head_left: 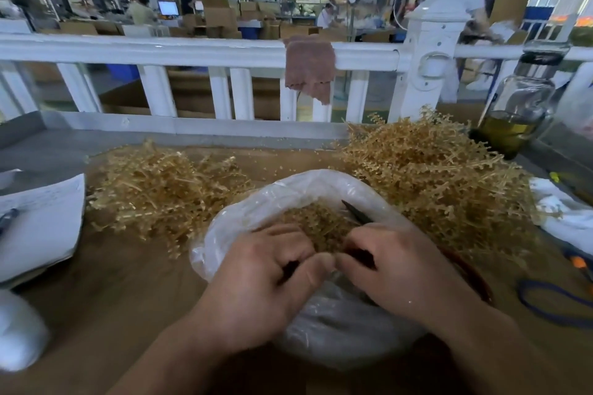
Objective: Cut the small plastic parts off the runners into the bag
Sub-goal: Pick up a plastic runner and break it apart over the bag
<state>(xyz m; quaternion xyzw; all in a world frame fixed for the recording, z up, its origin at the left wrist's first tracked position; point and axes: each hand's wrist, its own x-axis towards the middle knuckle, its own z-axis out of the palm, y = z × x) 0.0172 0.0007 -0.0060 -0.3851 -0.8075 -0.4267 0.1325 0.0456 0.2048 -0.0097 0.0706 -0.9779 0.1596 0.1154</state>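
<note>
Worker's station, seen from beside the bench; all positions are given from the bag (239, 218), a clear plastic sack standing with its mouth rolled open in front of the person. The left hand (266, 269) is over the near rim, thumb and curled fingers pinching the near end of a tan runner (321, 234) that reaches out over the mouth. The right hand (404, 266), touching the left at the thumbs, is wrapped round the dark handles of a cutter (355, 211). Its pointed blades rise above the runner on the right side of the mouth; whether they stand apart or closed cannot be told. The piece to be cut thus lies just ahead of both grips, directly above the opening, though where it ends and the parts already in the bag begin is unclear. Uncut stock is heaped right of the bag (442, 176), and a thinner, stripped-looking heap lies to its left (160, 189). Likely faults: snipped parts springing past the rim, as the crumbs beyond the bag suggest; the blade tips nicking the thin film; and the left fingertips, close to the cutting line, being caught.
</note>
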